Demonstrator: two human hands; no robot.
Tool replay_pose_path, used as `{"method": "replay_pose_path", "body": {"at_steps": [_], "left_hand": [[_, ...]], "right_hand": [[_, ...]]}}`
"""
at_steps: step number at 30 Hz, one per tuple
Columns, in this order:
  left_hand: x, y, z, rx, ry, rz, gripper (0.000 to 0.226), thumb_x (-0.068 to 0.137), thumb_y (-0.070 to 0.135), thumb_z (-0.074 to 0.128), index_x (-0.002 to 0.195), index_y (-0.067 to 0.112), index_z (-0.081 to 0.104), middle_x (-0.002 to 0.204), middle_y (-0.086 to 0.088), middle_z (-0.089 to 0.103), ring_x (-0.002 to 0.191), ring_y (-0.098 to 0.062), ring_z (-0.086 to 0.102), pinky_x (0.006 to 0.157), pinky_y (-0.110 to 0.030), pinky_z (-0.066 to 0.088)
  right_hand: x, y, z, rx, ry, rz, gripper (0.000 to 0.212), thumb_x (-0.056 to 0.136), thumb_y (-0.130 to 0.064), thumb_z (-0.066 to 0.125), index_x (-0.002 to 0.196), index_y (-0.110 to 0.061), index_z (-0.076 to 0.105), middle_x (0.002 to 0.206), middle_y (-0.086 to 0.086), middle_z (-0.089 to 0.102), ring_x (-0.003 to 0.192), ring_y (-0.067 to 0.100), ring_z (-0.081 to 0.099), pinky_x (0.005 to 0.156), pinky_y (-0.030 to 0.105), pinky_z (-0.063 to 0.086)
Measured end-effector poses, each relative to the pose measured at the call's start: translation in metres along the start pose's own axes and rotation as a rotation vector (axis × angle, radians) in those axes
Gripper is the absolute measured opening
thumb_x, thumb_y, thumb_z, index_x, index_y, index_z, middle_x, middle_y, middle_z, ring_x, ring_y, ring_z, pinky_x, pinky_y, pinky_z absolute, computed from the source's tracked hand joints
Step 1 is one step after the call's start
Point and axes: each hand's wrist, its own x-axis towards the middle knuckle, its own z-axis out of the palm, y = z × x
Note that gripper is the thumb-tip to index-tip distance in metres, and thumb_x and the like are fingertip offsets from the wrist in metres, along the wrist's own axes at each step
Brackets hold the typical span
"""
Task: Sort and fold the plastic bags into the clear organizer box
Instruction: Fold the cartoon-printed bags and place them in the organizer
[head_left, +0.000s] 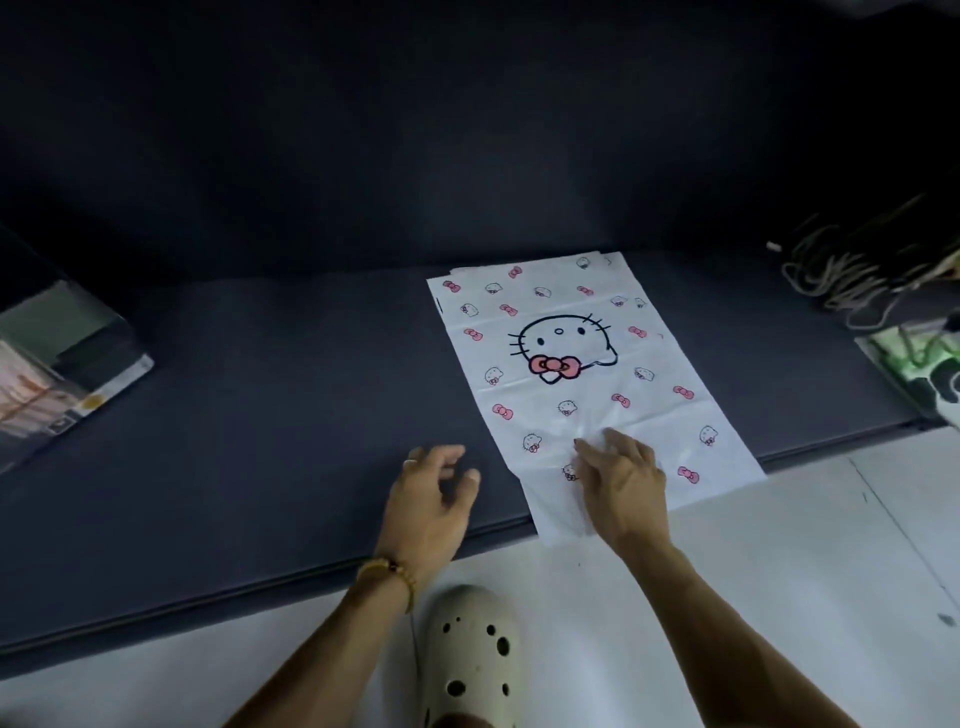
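My cream perforated clog (475, 654) stands on the white floor, nearest me. My right hand (621, 480) presses flat, fingers straight, on the near end of the white cat-print plastic bag (576, 374), which stretches away over the dark mat (260, 415). My left hand (434, 493) hovers beside it, its grip loose, holding nothing.

A dark mat (260, 415) covers the surface ahead of you, its near edge meeting a white floor (727, 571). A tangle of cords (852, 275) lies at the far right of the mat. Your cream perforated clog (472, 654) stands on the floor.
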Motion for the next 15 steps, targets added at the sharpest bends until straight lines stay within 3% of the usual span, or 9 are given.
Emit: {"method": "replay_pose_path", "body": {"at_steps": [4, 6, 8, 12, 15], "left_hand": [[0.006, 0.005, 0.021, 0.325, -0.133, 0.263, 0.055, 0.085, 0.039, 0.063, 0.135, 0.026, 0.045, 0.135, 0.01, 0.039, 0.125, -0.008, 0.035, 0.102, -0.025, 0.036], [0.013, 0.006, 0.03, 0.566, -0.261, 0.404, 0.071, 0.084, 0.046, 0.061, 0.145, 0.023, 0.033, 0.15, 0.006, 0.028, 0.141, -0.015, 0.015, 0.116, -0.032, 0.015], [0.017, 0.006, 0.035, 0.707, -0.362, 0.435, 0.073, 0.086, 0.049, 0.058, 0.147, 0.023, 0.027, 0.155, 0.003, 0.022, 0.145, -0.015, 0.006, 0.118, -0.034, 0.0], [0.02, 0.0, 0.034, 0.714, -0.242, 0.456, 0.044, 0.091, 0.046, 0.052, 0.13, 0.026, 0.054, 0.135, 0.007, 0.047, 0.128, -0.013, 0.033, 0.107, -0.025, 0.02], [0.021, 0.001, 0.027, 0.752, -0.137, 0.466, 0.025, 0.095, 0.036, 0.046, 0.107, 0.024, 0.064, 0.109, 0.006, 0.058, 0.106, -0.015, 0.045, 0.09, -0.027, 0.036]], "right_hand": [[0.0, 0.003, -0.001, 0.157, 0.017, -0.017, 0.018, 0.093, -0.019, 0.059, 0.09, -0.013, 0.075, 0.112, 0.009, 0.062, 0.1, 0.035, 0.052, 0.083, 0.041, 0.047], [-0.002, -0.001, 0.001, 0.19, 0.001, -0.078, 0.021, 0.093, -0.016, 0.057, 0.082, -0.009, 0.073, 0.101, 0.007, 0.063, 0.092, 0.031, 0.053, 0.078, 0.039, 0.047], [-0.006, -0.006, 0.003, 0.177, -0.032, -0.167, 0.02, 0.094, -0.015, 0.055, 0.083, -0.007, 0.071, 0.1, 0.006, 0.063, 0.091, 0.029, 0.053, 0.079, 0.039, 0.046], [-0.011, -0.011, -0.006, 0.274, -0.069, -0.204, 0.013, 0.09, -0.011, 0.055, 0.09, -0.009, 0.068, 0.1, 0.003, 0.068, 0.094, 0.025, 0.058, 0.079, 0.034, 0.048], [-0.015, -0.016, -0.016, 0.308, -0.009, -0.236, 0.025, 0.089, -0.028, 0.056, 0.102, -0.01, 0.068, 0.11, 0.004, 0.068, 0.102, 0.025, 0.061, 0.087, 0.039, 0.05]]}}
